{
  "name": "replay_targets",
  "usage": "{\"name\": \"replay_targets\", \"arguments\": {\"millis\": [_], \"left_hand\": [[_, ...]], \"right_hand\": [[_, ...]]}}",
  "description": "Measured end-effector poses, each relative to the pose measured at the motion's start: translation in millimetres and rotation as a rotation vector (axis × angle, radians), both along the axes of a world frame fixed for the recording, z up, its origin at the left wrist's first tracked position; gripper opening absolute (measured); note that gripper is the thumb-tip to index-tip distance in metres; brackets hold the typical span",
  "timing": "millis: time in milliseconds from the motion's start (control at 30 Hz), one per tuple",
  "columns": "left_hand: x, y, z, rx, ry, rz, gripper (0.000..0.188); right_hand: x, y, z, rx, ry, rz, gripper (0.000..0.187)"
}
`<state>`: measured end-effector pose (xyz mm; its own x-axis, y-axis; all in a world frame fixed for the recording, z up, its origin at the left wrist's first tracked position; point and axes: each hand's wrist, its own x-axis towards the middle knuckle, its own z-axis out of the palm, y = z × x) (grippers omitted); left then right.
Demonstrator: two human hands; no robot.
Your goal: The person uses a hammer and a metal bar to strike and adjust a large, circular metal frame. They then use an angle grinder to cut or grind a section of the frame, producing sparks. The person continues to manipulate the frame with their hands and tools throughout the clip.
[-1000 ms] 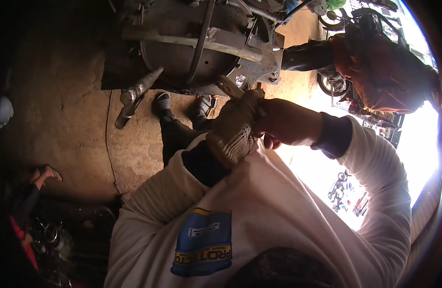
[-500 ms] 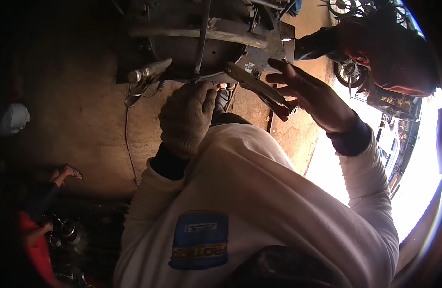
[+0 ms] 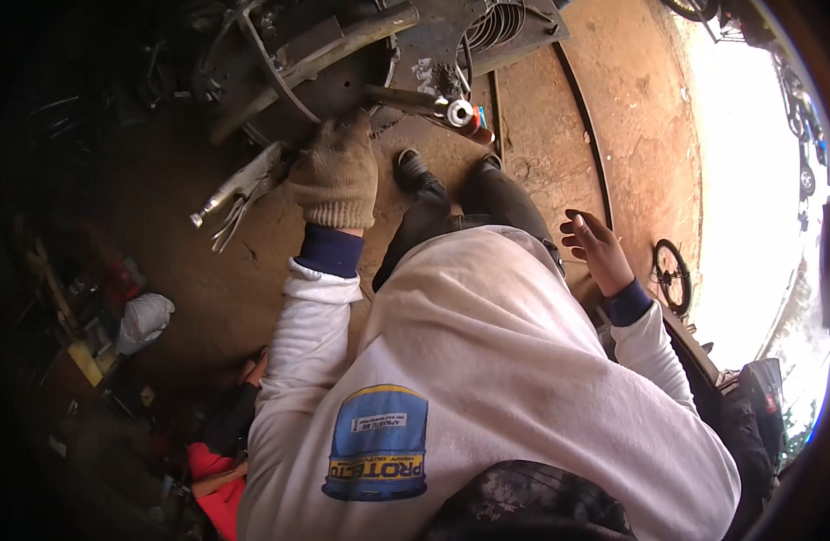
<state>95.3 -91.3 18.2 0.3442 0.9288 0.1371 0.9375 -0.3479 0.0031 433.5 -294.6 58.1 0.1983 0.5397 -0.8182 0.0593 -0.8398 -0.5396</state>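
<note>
My left hand (image 3: pixel 336 176), in a tan knit glove, is closed at the near edge of a dark round metal workpiece (image 3: pixel 329 90). Its back hides whatever the fingers grip. Close to its left, locking pliers (image 3: pixel 244 191) stick out from the workpiece edge. On the other side, a second plier-like clamp (image 3: pixel 424 104) points right, showing a round hollow end. A curved metal rod (image 3: pixel 275 77) and a long worn bar (image 3: pixel 329 56) cross the workpiece. My bare right hand (image 3: pixel 597 251) hangs apart from everything, its fingers loosely spread.
A coil of wire or spring (image 3: pixel 496 27) lies beside the workpiece. A dark cable (image 3: pixel 585 126) runs over the brown floor. At right stands a bicycle wheel (image 3: pixel 671 277). A person in red (image 3: pixel 221 491) is at lower left, near a white bag (image 3: pixel 145 322).
My right hand has left the right-hand clamp and dropped back to my right side. My left hand stays at the workpiece edge. The view has swung, and the person at upper right is out of sight.
</note>
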Motion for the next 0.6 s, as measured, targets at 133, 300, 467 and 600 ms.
{"name": "replay_targets", "arguments": {"millis": [133,300,467,600], "left_hand": [[-6,6,1,0.077,-0.177,-0.075,0.018],[-5,-24,18,0.156,-0.311,-0.042,0.043],[9,-43,28,0.213,0.023,-0.003,0.046],[25,-34,16,0.195,0.150,0.066,0.048]], "right_hand": [[-1,-61,-51,0.058,0.046,-0.052,0.050],[10,-147,-99,-0.074,0.097,-0.257,0.047],[26,-270,-165,-0.101,0.080,-0.302,0.046],[23,-297,-190,-0.098,0.059,-0.249,0.044]]}}
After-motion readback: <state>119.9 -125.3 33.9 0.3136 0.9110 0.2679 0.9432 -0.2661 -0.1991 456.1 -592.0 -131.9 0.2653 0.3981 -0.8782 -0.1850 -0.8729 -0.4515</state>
